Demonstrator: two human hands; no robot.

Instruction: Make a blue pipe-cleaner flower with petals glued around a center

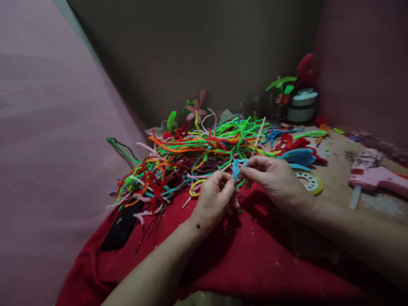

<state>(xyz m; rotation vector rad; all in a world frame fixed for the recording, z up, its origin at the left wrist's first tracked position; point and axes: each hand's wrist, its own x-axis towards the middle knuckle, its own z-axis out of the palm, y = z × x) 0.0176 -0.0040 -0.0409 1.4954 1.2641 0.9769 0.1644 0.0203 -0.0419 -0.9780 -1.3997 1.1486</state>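
the left hand (217, 192) is pinching the blue stem (236, 169) at its near end, the right hand (274, 178) is gripping its right end; even tension is probably keeping it neat

Left forearm (153, 265) and right forearm (357, 229) are both just bare, kinda slimming down as they go. There's a small, roundish dark dot (198, 226) on the left wrist (191, 233), and it stands out tbh.
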